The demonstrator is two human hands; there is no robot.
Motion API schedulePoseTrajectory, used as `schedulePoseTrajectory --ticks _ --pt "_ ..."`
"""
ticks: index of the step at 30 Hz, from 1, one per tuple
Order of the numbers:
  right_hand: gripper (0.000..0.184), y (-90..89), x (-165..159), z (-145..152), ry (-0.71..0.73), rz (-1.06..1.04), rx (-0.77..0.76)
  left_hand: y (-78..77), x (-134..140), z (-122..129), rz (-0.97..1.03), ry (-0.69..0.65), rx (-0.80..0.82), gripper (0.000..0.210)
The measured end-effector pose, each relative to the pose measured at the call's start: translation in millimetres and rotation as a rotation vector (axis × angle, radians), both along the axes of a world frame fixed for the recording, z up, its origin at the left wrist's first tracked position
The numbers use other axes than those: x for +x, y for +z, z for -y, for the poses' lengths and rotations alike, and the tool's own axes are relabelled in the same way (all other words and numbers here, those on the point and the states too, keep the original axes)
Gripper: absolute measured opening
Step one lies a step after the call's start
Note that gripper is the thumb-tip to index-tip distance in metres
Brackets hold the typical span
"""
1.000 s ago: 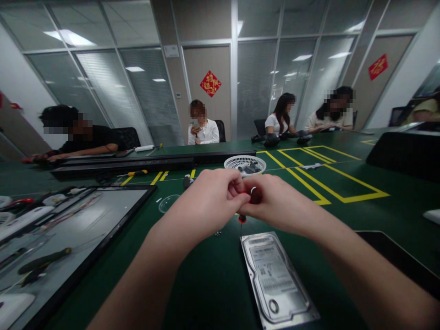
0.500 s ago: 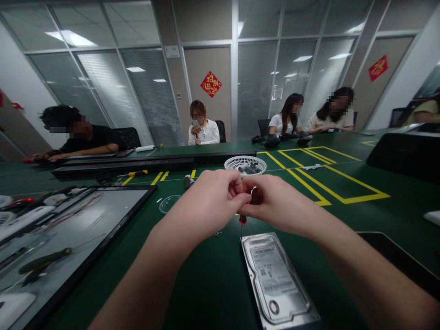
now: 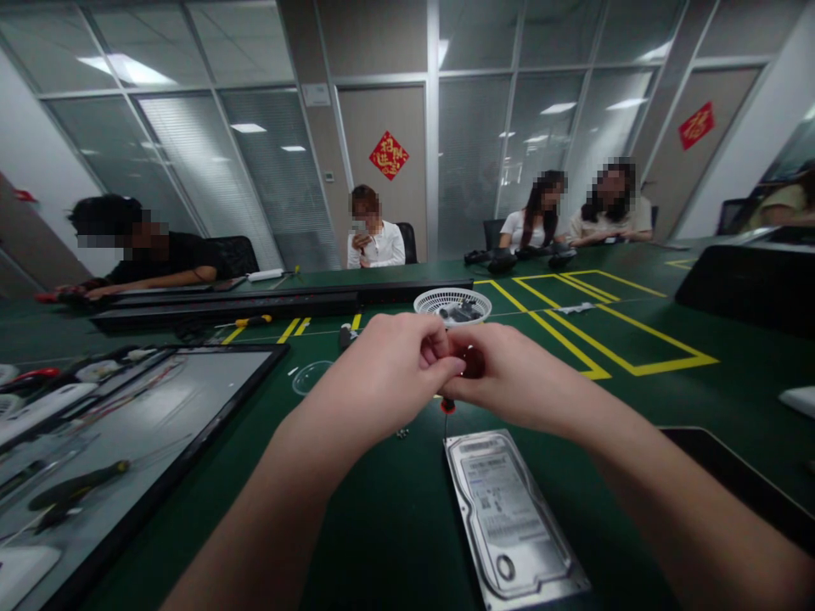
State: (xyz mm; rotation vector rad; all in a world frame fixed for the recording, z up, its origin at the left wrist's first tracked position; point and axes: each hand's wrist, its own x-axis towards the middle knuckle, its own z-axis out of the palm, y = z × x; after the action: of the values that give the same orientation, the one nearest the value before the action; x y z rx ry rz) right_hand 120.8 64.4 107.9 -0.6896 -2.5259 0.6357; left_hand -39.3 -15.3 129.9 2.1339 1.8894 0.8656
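A silver hard drive (image 3: 509, 509) lies label up on the green table below my hands. Over its far left corner stands a screwdriver (image 3: 448, 407), upright, with its thin shaft reaching down to that corner. My left hand (image 3: 407, 361) and my right hand (image 3: 497, 361) meet around the screwdriver's handle, both with fingers closed on it. Most of the handle is hidden by the fingers; only its red and black lower end shows. Several small screws (image 3: 402, 434) lie on the table left of the drive.
A white basket (image 3: 453, 307) with dark small parts stands behind my hands. To the left lies a large panel (image 3: 210, 382) with a screwdriver (image 3: 76, 488) on it. A clear round dish (image 3: 311, 378) is nearer the middle. Several people sit across the table.
Both hands keep their hold on the screwdriver over the drive's corner. The whole view has shifted very slightly; the person at the far right back has raised their head.
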Motion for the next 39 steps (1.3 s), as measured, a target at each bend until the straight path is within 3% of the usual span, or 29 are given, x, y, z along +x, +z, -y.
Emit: schedulePoseTrajectory --ticks 7,13,22,28,36,39 --pt "0.018 0.0 1.8 1.5 0.001 -0.016 -0.039 1.7 0.0 1.5 0.037 -0.022 -0.012 0.009" --pt "0.004 -0.2 0.9 0.0 0.017 -0.009 -0.012 1.8 1.2 0.8 0.026 -0.004 -0.003 0.012" --pt "0.020 -1.0 0.2 0.4 0.027 -0.053 -0.077 -1.3 -2.7 0.2 0.060 -0.041 0.018 0.005" --pt "0.002 -2.4 0.0 -1.7 -0.003 -0.018 0.013 -0.8 0.1 -0.8 0.000 -0.001 0.024 0.012" --pt "0.017 1.4 0.7 3.5 0.035 -0.020 -0.108 -0.8 -2.9 0.0 0.016 -0.031 0.014 0.006" --pt "0.014 -0.5 1.1 0.9 0.036 -0.031 -0.073 0.3 -1.0 0.3 0.031 -0.019 0.025 0.006"
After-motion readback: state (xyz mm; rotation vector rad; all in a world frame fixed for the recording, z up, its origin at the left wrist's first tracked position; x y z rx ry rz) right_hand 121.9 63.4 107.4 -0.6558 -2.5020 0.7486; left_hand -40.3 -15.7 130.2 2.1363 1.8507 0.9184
